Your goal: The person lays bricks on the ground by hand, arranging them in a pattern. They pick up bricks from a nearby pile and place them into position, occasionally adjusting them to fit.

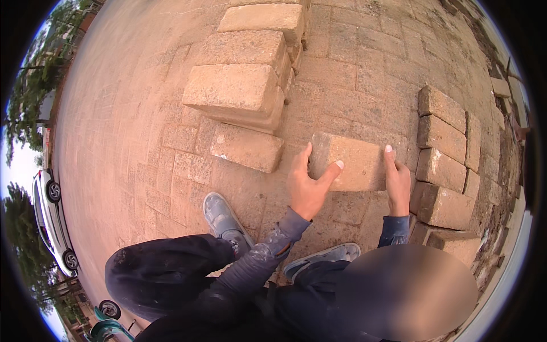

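A tan paving brick [356,159] is held level between my two hands, above the paved ground. My left hand [310,185] grips its left end, thumb on the top face and fingers around the side. At the right end my right hand [397,178] presses with the thumb up along the edge; its other fingers are mostly hidden. Just left of the held brick, a single brick [246,148] lies on the ground at the near end of a stacked row of bricks [231,85]. To the right stands another group of bricks [441,171], set close together.
Block paving [188,131] spreads around my feet. My left shoe [225,216] and right shoe [325,256] are planted below the bricks. A strip of soil and a kerb run along the right. A white car [51,222] and a green motorbike [108,328] stand at the far left, near trees.
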`<state>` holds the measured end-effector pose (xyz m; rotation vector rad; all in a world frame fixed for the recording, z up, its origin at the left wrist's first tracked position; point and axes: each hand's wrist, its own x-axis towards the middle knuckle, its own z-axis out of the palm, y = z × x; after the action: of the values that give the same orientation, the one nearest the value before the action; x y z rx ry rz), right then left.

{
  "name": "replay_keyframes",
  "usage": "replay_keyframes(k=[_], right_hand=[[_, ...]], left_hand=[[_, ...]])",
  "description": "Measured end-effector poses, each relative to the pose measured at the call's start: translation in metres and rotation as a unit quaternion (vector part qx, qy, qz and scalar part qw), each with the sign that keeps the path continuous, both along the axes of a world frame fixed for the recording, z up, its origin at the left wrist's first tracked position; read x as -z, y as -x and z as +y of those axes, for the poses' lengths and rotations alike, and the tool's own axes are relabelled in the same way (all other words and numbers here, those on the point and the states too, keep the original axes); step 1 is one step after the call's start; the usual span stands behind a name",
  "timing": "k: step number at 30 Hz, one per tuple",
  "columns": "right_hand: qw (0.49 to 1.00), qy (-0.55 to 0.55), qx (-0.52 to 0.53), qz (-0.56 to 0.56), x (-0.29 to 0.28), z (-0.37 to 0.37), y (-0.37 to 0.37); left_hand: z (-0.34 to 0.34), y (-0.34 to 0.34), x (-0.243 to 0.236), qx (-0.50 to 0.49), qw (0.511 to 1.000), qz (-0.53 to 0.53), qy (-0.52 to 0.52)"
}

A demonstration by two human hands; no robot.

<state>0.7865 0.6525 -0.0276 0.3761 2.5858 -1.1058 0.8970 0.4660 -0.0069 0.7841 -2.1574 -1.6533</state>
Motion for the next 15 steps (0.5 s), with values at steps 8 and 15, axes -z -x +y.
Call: replay_keyframes(k=[8, 15], right_hand=[[0.953, 0.198, -0.222, -0.059, -0.025, -0.133, -0.074], [0.939, 0.229, -0.253, 0.052, 0.029, -0.183, -0.086]], left_hand=[[-0.160, -0.081, -0.025, -0.153, 0.987, -0.043, 0.012], [-0.225, -0.099, 0.059, -0.235, 0.953, -0.058, 0.183]])
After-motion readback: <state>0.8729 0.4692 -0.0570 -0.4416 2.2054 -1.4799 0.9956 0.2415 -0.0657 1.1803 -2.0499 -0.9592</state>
